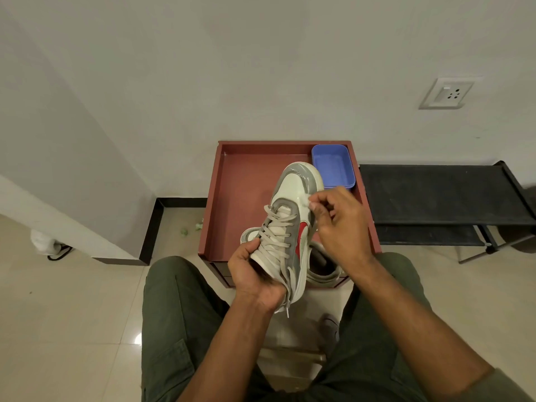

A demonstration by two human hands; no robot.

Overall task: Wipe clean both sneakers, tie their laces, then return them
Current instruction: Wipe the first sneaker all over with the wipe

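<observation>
White-and-grey leather sneaker with red side mark (293, 224) held above the reddish-brown wooden tray (240, 181), long axis running away from the person, toe up and far. Left hand (255, 277) grips its heel end; right hand (339, 224) pinches a small white wipe (308, 202) against its side.

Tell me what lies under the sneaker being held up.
Beneath the raised sneaker rests the second sneaker, on the red-brown tray table. Only its heel opening and a bit at the left show; the held sneaker and both hands cover its middle and laces.
</observation>
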